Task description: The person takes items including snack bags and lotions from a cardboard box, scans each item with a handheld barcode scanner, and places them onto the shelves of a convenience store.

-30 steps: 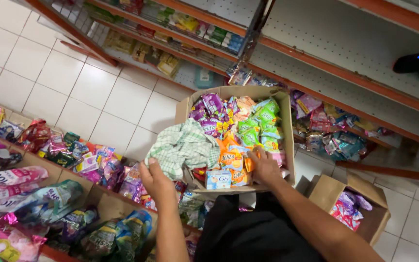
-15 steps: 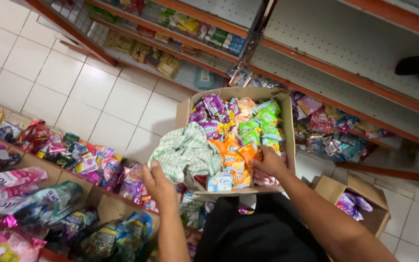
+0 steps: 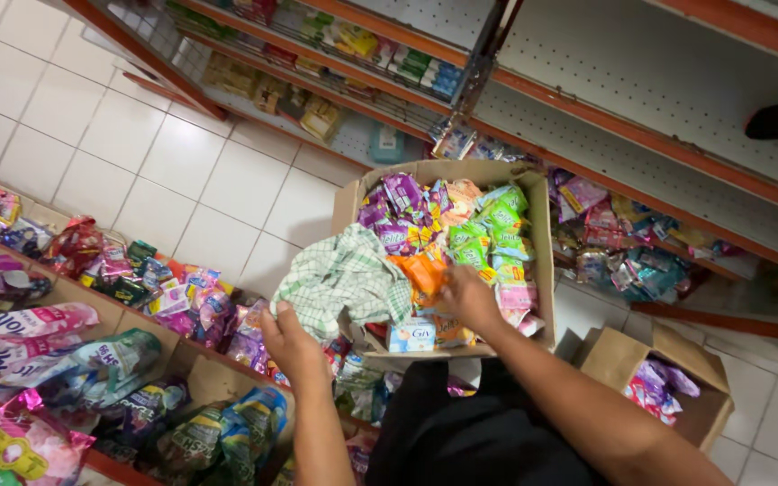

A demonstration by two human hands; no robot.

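I observe the left hand point(image 3: 294, 345) clamped on the green checked cloth point(image 3: 344, 279) at the cardboard box point(image 3: 540, 270) left edge; right hand point(image 3: 468, 295) fingers closed on orange sachets point(image 3: 420, 270) inside.

Matt brown cardboard box point(image 3: 540, 270) holds glossy plastic sachets point(image 3: 488, 236) and a soft woven checked cloth point(image 3: 339, 281). Beside the box, smooth glazed floor tiles point(image 3: 137, 153); above it, painted perforated metal shelf point(image 3: 641, 108).

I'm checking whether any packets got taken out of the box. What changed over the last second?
The right hand slid left from the cardboard box's right side onto the orange packets in the middle. Nothing was lifted out. The left hand stayed by the green checked cloth.
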